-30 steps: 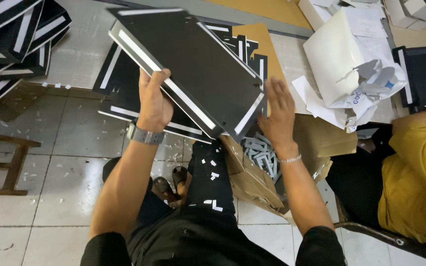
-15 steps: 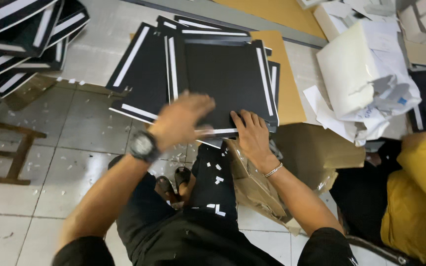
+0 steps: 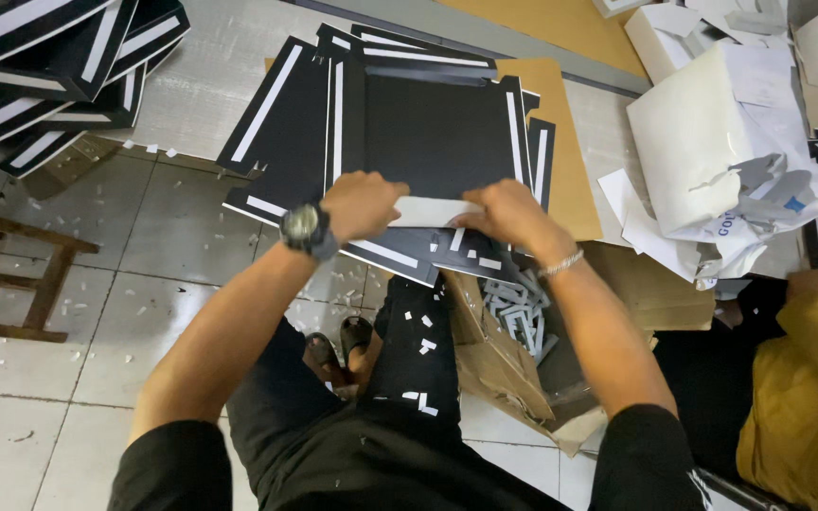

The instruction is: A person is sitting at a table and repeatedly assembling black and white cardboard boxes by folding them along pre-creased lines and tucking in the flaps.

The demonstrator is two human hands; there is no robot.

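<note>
Your left hand (image 3: pixel 362 203) and right hand (image 3: pixel 513 216) pinch a white strip (image 3: pixel 433 211) | black panel (image 3: pixel 437 132) at 12 o'clock | risk: uneven pressing may skew it.

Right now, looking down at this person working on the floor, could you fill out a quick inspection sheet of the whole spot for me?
Surface: grey tiled floor, sprinkled with small white paper scraps.
Job's things: black flat panel with white strips on a brown board; a white strip lies along its near edge.
Clutter: open cardboard box holding white strips; stacked black panels; crumpled white wrapping.
Hands: left hand and right hand both on the white strip.
Cables: nothing seen.
Surroundings: wooden frame at left; another person in a yellow top at right.
</note>
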